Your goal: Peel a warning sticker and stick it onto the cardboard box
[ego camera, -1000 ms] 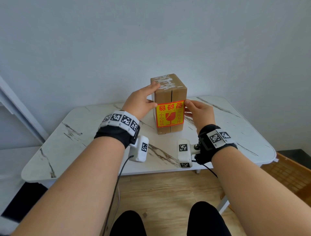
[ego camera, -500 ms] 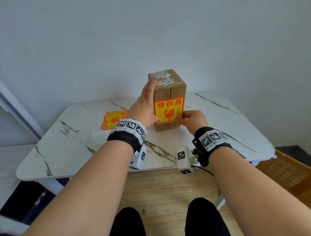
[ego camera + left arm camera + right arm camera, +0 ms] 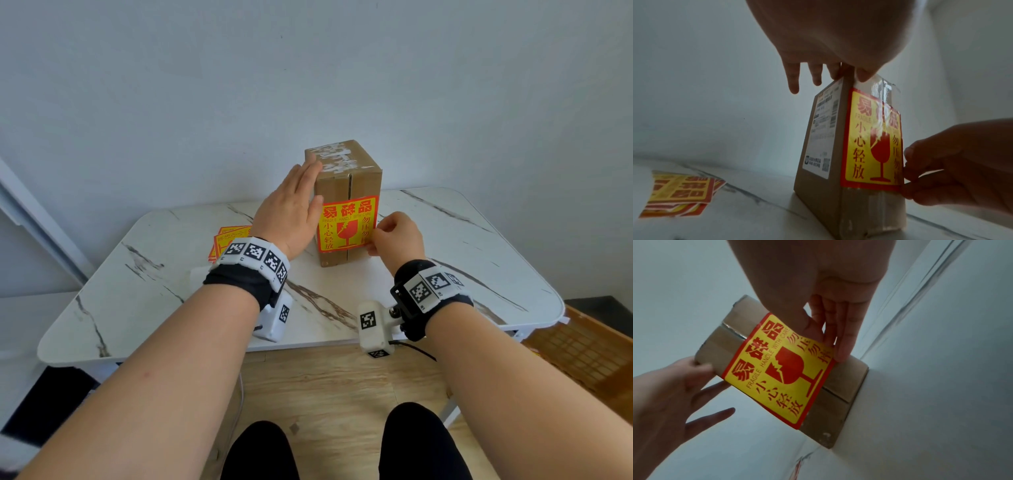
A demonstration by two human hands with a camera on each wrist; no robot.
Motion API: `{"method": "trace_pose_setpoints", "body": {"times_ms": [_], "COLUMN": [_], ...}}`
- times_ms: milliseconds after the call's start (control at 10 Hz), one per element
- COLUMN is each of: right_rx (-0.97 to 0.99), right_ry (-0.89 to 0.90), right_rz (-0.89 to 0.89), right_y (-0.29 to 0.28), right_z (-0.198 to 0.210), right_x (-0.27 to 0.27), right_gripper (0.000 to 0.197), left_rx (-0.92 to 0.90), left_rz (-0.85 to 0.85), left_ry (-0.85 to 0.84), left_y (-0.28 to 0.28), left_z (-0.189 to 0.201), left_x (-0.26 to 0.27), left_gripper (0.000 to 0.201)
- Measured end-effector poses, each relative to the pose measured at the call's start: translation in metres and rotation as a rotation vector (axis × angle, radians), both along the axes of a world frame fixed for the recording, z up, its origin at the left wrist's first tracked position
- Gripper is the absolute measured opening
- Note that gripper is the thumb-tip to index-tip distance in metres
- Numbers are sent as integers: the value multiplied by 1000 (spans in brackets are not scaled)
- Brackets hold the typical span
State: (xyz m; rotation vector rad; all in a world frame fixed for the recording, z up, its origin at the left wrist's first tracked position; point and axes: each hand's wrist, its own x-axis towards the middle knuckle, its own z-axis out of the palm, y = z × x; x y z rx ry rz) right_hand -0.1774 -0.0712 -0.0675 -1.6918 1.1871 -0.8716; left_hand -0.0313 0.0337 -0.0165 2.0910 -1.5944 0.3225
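The cardboard box (image 3: 347,181) stands upright on the white marbled tabletop (image 3: 445,240), its narrow taped face turned toward the person. A red-and-yellow warning sticker (image 3: 348,224) with a broken-glass symbol lies on that near face, covering its middle and lower part; bare cardboard shows above and below it.

The left hand (image 3: 291,212) is spread, with straight fingers laid flat against the box's left side, the fingertips reaching up near the top edge and the thumb on the near face beside the sticker's left border. In the left wrist view a white shipping label (image 3: 822,129) shows on that left side of the box.

The right hand (image 3: 395,236) is at the box's right near edge, its fingers curled, thumb and fingers pressed together on the sticker's right border close to the lower corner. Whether that edge is stuck down or lifted cannot be told.

To the left of the box, well apart from it, a small stack of more stickers (image 3: 227,240) lies flat on the tabletop, partly hidden behind the left wrist.
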Motion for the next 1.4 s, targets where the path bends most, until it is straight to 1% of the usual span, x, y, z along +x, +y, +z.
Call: {"method": "trace_pose_setpoints", "body": {"times_ms": [100, 200, 400, 500, 700, 800, 900, 1000, 1100, 1200, 1300, 1400], "right_rx": [-28, -50, -87, -87, -107, -104, -108, -150, -210, -212, -181, -149], "right_ry": [5, 18, 79, 145, 254, 325, 310, 236, 214, 245, 259, 283], "right_rz": [38, 85, 186, 226, 261, 294, 307, 249, 191, 187, 179, 175], "right_y": [0, 1, 0, -5, -19, -26, -28, -27, -30, -27, -25, -25], "right_z": [7, 14, 33, 39, 42, 43, 45, 50, 53, 54, 52, 50], "right_x": [1, 4, 16, 22, 39, 46, 47, 44, 44, 44, 43, 42], "right_gripper": [8, 18, 48, 63, 70, 73, 63, 40, 33, 33, 40, 45], "left_rx": [29, 38, 86, 111, 105, 159, 211, 200, 221, 271, 237, 234], "left_rz": [13, -6, 35, 55, 76, 87, 96, 90, 88, 77, 85, 124], "left_ry": [-38, -96, -193, -177, -89, -102, -97, -89, -98, -83, -72, -23], "left_y": [-1, -8, -26, -34, -46, -49, -50, -50, -51, -50, -46, -38], "left_z": [8, 13, 19, 17, 21, 22, 24, 24, 26, 28, 24, 23], "left_x": [2, 4, 4, 5, 5, 10, 9, 7, 8, 8, 8, 5], "left_gripper": [65, 73, 84, 89, 82, 81, 82, 80, 79, 80, 83, 84]}}
